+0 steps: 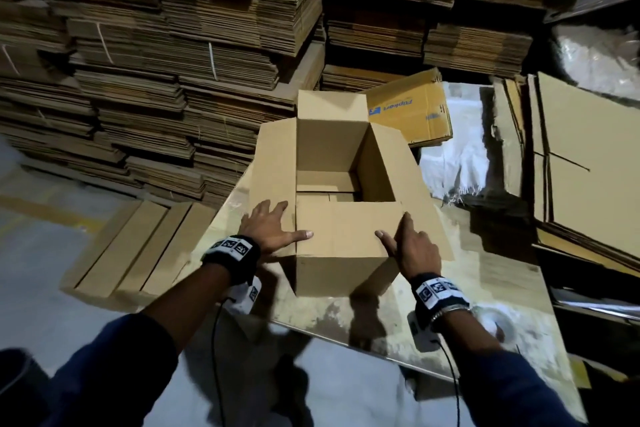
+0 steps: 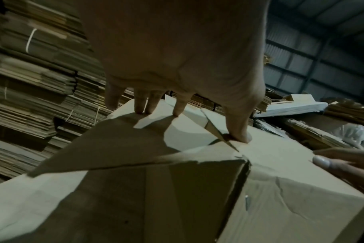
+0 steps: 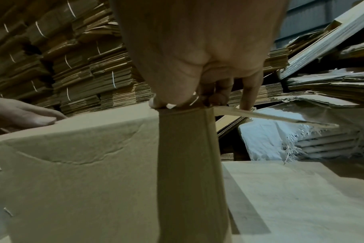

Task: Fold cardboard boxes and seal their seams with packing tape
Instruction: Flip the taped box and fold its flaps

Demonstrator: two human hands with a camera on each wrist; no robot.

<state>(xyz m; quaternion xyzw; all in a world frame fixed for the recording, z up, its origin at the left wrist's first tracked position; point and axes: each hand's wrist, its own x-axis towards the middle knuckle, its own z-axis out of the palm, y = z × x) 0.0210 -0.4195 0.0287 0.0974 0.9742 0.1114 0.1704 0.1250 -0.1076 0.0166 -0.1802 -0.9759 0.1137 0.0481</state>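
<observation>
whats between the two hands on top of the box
Only the near flap of the box, folded down flat; left hand and right hand press its two ends. The head view shows that stretch bare.

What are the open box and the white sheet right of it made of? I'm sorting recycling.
The open box looks like matte brown corrugated cardboard; creases and staples show. The white sheet seems woven plastic sacking, slightly glossy with a frayed edge, though this is uncertain.

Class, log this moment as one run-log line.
box: top open, near flap folded | left hand: flat on side flap | right hand: holds corner | tape: none seen
</observation>
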